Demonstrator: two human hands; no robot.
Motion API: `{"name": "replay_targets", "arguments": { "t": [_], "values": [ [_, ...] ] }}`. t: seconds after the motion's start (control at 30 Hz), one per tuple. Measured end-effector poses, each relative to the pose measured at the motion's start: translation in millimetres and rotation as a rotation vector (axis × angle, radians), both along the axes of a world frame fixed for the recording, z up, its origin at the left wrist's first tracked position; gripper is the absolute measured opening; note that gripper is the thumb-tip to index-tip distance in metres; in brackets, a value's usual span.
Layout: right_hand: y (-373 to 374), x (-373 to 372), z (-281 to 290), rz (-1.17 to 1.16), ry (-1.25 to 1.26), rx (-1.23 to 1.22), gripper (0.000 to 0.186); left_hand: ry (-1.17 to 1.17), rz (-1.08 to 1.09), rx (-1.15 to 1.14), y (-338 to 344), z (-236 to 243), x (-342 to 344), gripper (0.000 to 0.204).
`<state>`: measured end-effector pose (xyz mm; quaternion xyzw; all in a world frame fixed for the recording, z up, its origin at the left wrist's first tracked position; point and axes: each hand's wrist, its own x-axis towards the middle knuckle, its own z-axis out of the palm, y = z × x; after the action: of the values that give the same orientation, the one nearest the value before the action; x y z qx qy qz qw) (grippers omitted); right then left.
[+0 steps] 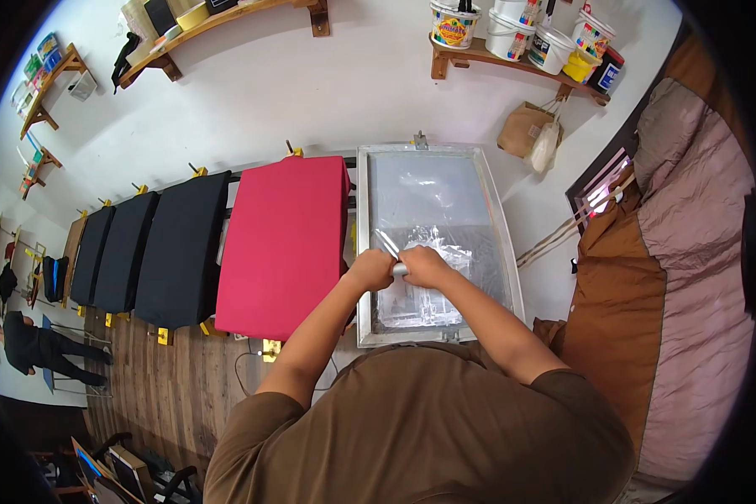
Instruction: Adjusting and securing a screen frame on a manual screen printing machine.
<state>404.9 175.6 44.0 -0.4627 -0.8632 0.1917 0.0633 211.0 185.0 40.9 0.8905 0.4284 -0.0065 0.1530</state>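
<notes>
My left hand (pixel 370 270) and my right hand (pixel 422 267) are closed on a silver metal squeegee (pixel 387 244), held side by side over a screen-printing frame (pixel 364 202). The squeegee's upper end points toward the upper left. Behind and around my hands, the mesh (pixel 420 197) carries streaky white and silvery patches on its lower half. Just left of the frame lies a board covered in red fabric (pixel 281 239).
Boards in black fabric (pixel 181 248) run leftward. Shelves with tubs (pixel 491 55) hang on the wall. Bags (pixel 521 130) hang beside hanging quilted fabric (pixel 689 210). At far left another person (pixel 21 344) bends over. A chair and panels (pixel 126 462) stand at lower left.
</notes>
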Motion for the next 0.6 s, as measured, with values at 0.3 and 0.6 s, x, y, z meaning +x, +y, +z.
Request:
{"name": "replay_targets", "arguments": {
  "t": [0.3, 0.6],
  "values": [
    [-75.5, -0.4, -6.0, -0.002, 0.043, -0.02, 0.02, -0.158, -0.037, 0.027, -75.5, -0.1, -7.7, 0.012],
    [-121.0, 0.3, 2.5, -0.001, 0.058, -0.072, 0.02, -0.227, -0.03, -0.042, -119.1, 2.7, -9.2, 0.012]
  ]
}}
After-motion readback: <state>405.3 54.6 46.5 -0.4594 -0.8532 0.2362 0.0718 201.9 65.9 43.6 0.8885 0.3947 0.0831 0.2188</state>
